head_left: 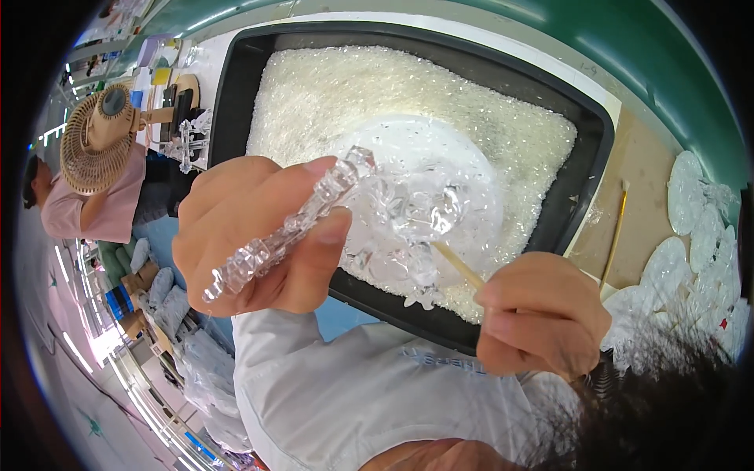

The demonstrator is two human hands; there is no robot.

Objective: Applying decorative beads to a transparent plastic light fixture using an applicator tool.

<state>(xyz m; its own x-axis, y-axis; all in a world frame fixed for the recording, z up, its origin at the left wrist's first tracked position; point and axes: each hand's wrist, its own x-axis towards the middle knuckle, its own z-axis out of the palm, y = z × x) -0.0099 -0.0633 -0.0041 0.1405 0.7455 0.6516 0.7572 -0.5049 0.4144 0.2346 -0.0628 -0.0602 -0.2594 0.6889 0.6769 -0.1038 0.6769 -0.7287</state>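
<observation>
- My left hand point(239, 210) pinches a clear piece point(330, 188) above the black tray point(416, 35).
- My right hand point(546, 314) grips a thin stick point(459, 264); pressing too hard could crack the piece.

Looks like a workshop or small factory floor. Bench has a big black tray point(229, 110) of clear glittery flakes point(330, 82), batch of clear plastic-looking pieces point(664, 275) heaped right, brush point(616, 231) beside them. Far left: pedestal-type fan point(98, 145), another person point(90, 216). Left side: cardboard boxes point(143, 277), bagged goods point(206, 385), ceiling strip lights point(77, 352).
</observation>
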